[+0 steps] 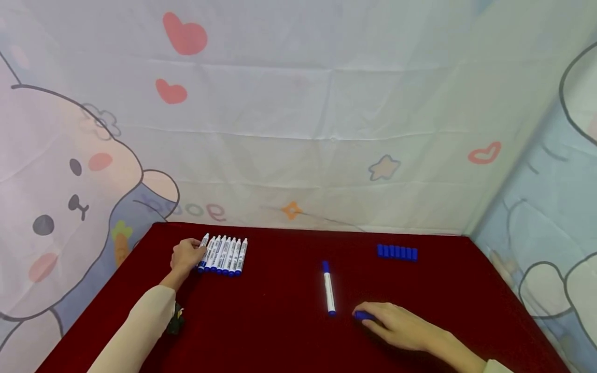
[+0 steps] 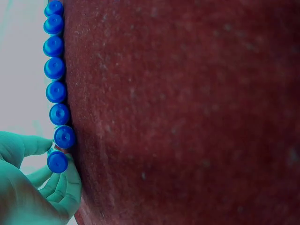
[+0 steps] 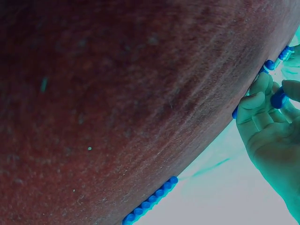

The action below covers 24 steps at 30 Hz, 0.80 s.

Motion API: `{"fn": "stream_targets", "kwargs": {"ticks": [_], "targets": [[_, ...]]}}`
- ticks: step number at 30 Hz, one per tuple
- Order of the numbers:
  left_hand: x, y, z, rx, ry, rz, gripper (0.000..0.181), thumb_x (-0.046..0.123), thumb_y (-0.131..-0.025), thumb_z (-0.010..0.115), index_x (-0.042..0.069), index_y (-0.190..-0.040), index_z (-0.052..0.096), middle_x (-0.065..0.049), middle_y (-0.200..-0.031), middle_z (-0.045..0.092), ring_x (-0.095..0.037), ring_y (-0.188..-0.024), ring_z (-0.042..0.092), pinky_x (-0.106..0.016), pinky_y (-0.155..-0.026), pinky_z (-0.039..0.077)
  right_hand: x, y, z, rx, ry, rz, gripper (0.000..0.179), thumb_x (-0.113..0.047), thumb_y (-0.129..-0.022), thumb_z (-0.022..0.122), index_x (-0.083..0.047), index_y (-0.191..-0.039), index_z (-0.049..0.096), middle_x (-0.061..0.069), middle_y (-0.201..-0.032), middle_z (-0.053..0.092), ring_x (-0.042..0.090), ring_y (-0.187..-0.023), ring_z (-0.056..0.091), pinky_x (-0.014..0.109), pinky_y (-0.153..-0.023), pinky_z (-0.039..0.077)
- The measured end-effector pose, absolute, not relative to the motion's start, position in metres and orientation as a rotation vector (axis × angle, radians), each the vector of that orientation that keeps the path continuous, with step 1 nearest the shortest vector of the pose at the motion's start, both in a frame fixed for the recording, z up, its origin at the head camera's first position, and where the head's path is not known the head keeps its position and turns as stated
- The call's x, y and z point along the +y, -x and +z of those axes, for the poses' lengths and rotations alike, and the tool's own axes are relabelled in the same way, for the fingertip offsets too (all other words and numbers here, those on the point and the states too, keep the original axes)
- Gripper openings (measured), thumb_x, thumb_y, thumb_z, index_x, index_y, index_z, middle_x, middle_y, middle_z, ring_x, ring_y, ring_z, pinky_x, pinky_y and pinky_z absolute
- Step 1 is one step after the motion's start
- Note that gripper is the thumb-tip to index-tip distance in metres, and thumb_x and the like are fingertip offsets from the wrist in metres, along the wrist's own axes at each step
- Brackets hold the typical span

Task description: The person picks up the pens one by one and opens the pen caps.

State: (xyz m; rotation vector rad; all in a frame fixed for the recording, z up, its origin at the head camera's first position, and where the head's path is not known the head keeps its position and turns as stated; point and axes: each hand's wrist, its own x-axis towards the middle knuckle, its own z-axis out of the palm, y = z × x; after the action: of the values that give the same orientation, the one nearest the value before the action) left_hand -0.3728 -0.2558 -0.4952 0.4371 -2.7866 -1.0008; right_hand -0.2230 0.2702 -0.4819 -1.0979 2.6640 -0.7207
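Observation:
At the left end of a row of white markers [image 1: 225, 255], my left hand [image 1: 186, 255] pinches the outermost marker [image 2: 57, 161] between thumb and fingers. The markers lie side by side with white tips facing away and blue ends facing me. My right hand [image 1: 401, 326] rests low over the table at the right and holds a small blue marker cap [image 1: 364, 315] at its fingertips. In the right wrist view that cap [image 3: 278, 99] shows by the thumb. Between the hands lies a single marker [image 1: 329, 292] with a blue cap on its far end.
Several blue caps [image 1: 397, 252] stand in a tight row at the back right of the dark red table cloth [image 1: 280, 331]. A small dark green object [image 1: 175, 320] sits beside the left forearm. Printed fabric [image 1: 298, 103] hangs behind the table.

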Motion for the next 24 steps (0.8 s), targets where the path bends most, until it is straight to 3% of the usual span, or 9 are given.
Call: {"fn": "stream_targets", "kwargs": {"ticks": [24], "targets": [[-0.2576, 0.3656, -0.4870, -2.915, -0.338, -0.941, 0.047, 0.021, -0.093, 0.050, -0.008, -0.129, 0.061, -0.030, -0.130, 0.064, -0.042, -0.101, 0.066, -0.054, -0.081, 0.055, 0.2793, 0.2152, -0.4750, 2.650, 1.084, -0.692, 0.033, -0.033, -0.111, 0.044, -0.016, -0.132, 0.062, -0.005, -0.126, 0.069, 0.015, -0.117, 0.067, 0.034, -0.093, 0.058]]}}
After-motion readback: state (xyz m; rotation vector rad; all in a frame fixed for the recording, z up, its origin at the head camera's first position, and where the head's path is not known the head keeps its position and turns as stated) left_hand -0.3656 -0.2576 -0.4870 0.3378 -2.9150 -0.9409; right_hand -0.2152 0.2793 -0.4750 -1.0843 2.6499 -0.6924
